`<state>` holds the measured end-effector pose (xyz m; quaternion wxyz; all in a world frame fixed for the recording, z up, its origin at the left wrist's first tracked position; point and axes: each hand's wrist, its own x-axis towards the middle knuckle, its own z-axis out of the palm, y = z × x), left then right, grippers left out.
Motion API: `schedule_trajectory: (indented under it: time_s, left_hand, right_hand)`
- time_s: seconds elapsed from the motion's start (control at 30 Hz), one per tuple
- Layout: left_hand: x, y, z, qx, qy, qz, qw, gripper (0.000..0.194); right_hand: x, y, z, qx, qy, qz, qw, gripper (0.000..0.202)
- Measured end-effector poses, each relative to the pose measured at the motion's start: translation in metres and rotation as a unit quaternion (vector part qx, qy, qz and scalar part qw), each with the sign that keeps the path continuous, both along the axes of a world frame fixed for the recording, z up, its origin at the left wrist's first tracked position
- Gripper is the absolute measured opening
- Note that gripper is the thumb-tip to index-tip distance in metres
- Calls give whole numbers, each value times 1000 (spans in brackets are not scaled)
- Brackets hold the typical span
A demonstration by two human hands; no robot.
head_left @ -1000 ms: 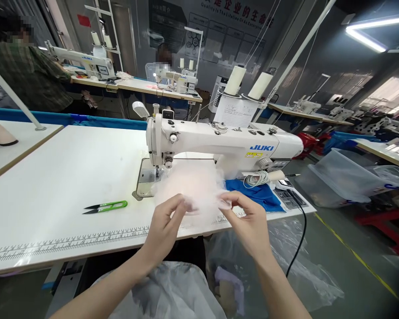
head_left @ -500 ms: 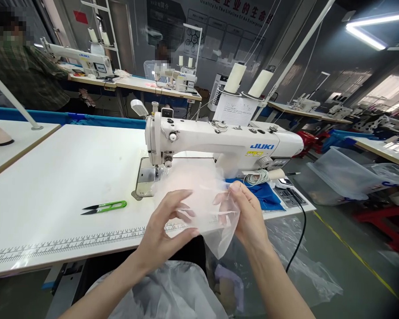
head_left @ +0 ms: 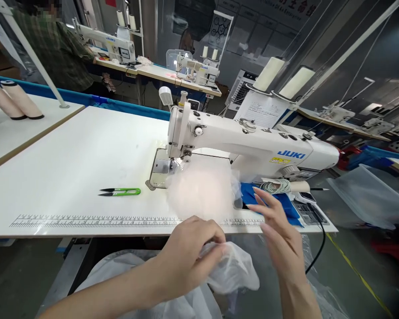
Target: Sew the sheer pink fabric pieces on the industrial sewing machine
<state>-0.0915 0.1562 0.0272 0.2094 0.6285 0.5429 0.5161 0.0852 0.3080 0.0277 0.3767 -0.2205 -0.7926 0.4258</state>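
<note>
Loosely, in the head view, a sheer white fabric (head_left: 237, 271) trails rightward and slightly down from the left hand (head_left: 194, 257), its long axis slanting away from the tabletop's front edge, beyond which it hangs. A fluffy pale pink sheer fabric pile (head_left: 201, 188) lies near that edge, right of the needle area; it is rounded, with no clear long axis. Whether the two join is hidden by the hand.

The smooth white tabletop (head_left: 69, 173) has a ruler scale (head_left: 103, 221) printed along its front edge. Green-handled black snips (head_left: 119, 192) lie left of the pile, blades pointing left. The white JUKI sewing machine (head_left: 246, 139) stands behind the pile; a blue cloth (head_left: 291, 212) lies toward the front right corner. Farther off, a person in a plaid shirt (head_left: 58, 57) is beside another table.

The left hand's thumb and curled fingers pinch the white fabric, which spreads to that hand's right. The right hand (head_left: 281, 235) is open, fingers spread and empty, up and right of that fabric, apart from it.
</note>
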Motion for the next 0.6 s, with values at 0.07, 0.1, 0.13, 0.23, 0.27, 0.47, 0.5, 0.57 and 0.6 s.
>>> schedule_trajectory:
  time_s: [0.07, 0.1, 0.13, 0.23, 0.27, 0.47, 0.5, 0.57, 0.6]
  left_hand:
    - [-1, -1, 3, -114, -52, -8, 992, 10]
    - [-3, -2, 3, -148, -64, -5, 987, 11]
    - [-5, -2, 2, -167, -67, 4, 984, 11]
    - [-16, -7, -3, -195, -65, 40, 978, 13]
    - [-20, -10, -5, -208, -74, 41, 974, 14]
    - [-35, -18, -13, -290, -206, -2, 934, 17]
    - [-35, -17, -13, -294, -222, -6, 930, 18]
    - [-36, -13, -13, -292, -239, -9, 926, 21]
    - [-37, -12, -12, -290, -245, -10, 925, 23]
  right_hand:
    - [2, -9, 1, -82, -46, 150, 984, 57]
    - [1, -15, 1, -124, -88, 199, 968, 69]
    - [-2, -21, 0, -158, -134, 217, 954, 72]
    - [-12, -35, -4, -222, -212, 164, 937, 33]
    - [-14, -37, -6, -242, -209, 145, 936, 22]
    - [-20, -16, -11, -300, -96, 59, 947, 27]
    - [-23, -10, -9, -287, -85, 41, 953, 30]
    - [-32, -2, -6, -257, -81, 22, 963, 37]
    - [-37, 2, -5, -248, -83, 23, 965, 40]
